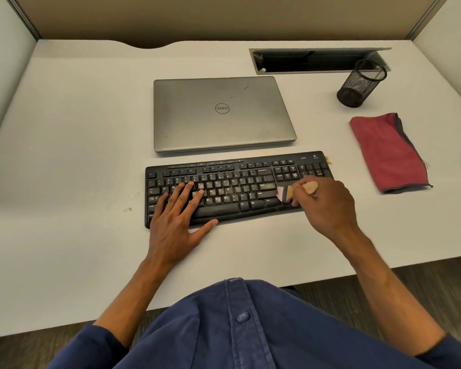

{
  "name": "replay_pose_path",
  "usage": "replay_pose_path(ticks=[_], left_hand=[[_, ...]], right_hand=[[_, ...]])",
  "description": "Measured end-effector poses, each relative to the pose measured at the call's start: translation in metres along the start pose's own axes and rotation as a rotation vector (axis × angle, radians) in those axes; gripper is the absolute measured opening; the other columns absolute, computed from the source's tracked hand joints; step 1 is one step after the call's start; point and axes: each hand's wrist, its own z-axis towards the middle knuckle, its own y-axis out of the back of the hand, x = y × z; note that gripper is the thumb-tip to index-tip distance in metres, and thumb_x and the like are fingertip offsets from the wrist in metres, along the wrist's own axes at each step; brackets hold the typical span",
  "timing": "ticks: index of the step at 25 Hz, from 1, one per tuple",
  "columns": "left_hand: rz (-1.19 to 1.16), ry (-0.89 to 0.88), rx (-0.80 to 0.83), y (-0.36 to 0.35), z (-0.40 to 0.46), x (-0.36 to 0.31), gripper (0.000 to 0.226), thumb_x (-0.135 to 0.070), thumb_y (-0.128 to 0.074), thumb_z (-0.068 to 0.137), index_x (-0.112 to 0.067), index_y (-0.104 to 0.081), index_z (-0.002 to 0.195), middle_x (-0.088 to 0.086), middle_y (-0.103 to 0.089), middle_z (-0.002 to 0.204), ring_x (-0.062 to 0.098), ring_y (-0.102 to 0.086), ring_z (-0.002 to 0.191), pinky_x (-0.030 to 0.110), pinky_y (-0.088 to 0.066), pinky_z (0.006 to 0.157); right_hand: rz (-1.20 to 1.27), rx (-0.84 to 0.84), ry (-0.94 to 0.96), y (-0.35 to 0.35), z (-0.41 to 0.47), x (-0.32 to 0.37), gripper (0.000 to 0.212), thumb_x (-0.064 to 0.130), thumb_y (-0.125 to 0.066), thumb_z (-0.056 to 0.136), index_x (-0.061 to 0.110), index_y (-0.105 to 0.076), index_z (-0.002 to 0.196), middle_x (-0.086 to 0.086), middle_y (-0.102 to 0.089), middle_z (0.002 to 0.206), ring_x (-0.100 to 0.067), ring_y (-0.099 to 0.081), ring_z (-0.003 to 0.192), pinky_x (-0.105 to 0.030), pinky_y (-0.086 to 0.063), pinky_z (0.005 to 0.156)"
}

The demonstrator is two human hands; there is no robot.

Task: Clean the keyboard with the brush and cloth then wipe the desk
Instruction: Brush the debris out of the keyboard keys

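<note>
I'm brushing the keyboard (pixel 237 187), right hand (pixel 324 206) gripping the brush (pixel 296 191) at its right end, left hand (pixel 180 209) lying flat on its left keys, sweeping leftward next

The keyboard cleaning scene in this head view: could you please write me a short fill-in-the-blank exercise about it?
1. The right hand grips a small wooden ____ over the right part of the keyboard.
2. The left hand rests flat, fingers straight, on the ____ part of the keyboard.
3. The red cloth lies on the desk, touched by ____ hand.
4. Behind the keyboard lies a laptop with its lid ____.

Missing words: brush; left; neither; closed
</note>
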Motion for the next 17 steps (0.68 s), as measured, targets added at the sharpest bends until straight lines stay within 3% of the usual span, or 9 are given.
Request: replay_pose_path(ticks=[3,8,13,17], left_hand=[[0.004,0.004,0.004,-0.001,-0.001,0.0,0.074,-0.07,-0.039,0.092,-0.02,-0.051,0.145,0.004,-0.039,0.157,0.021,-0.031,0.148,0.047,-0.023,0.12],[0.001,0.003,-0.004,-0.001,0.0,0.001,0.074,-0.07,-0.04,0.092,-0.02,-0.053,0.144,0.004,-0.041,0.156,0.021,-0.033,0.147,0.047,-0.025,0.119],[0.0,0.006,0.003,0.0,0.0,0.0,0.074,-0.071,-0.039,0.092,-0.02,-0.052,0.144,0.004,-0.04,0.157,0.021,-0.032,0.147,0.046,-0.024,0.12],[0.002,0.007,0.012,0.0,0.0,-0.001,0.075,-0.071,-0.037,0.092,-0.02,-0.051,0.145,0.004,-0.039,0.157,0.021,-0.031,0.148,0.045,-0.021,0.121]], right_hand=[[-0.084,0.076,0.006,0.007,0.001,0.001,0.028,0.027,-0.053,0.094,0.025,-0.072,0.073,0.007,-0.07,0.065,-0.014,-0.065,0.069,-0.034,-0.054,0.067],[0.066,-0.024,-0.009,0.005,0.005,0.0,0.023,0.026,-0.052,0.097,0.026,-0.071,0.083,0.009,-0.071,0.067,-0.01,-0.064,0.072,-0.029,-0.047,0.067],[0.025,0.004,0.009,0.0,-0.01,-0.004,0.028,0.023,-0.054,0.095,0.026,-0.066,0.07,0.012,-0.068,0.063,-0.004,-0.061,0.068,-0.023,-0.042,0.059],[0.138,-0.148,-0.068,-0.004,-0.018,-0.005,0.026,0.023,-0.056,0.096,0.022,-0.069,0.075,0.011,-0.068,0.064,-0.005,-0.061,0.064,-0.022,-0.041,0.054]])
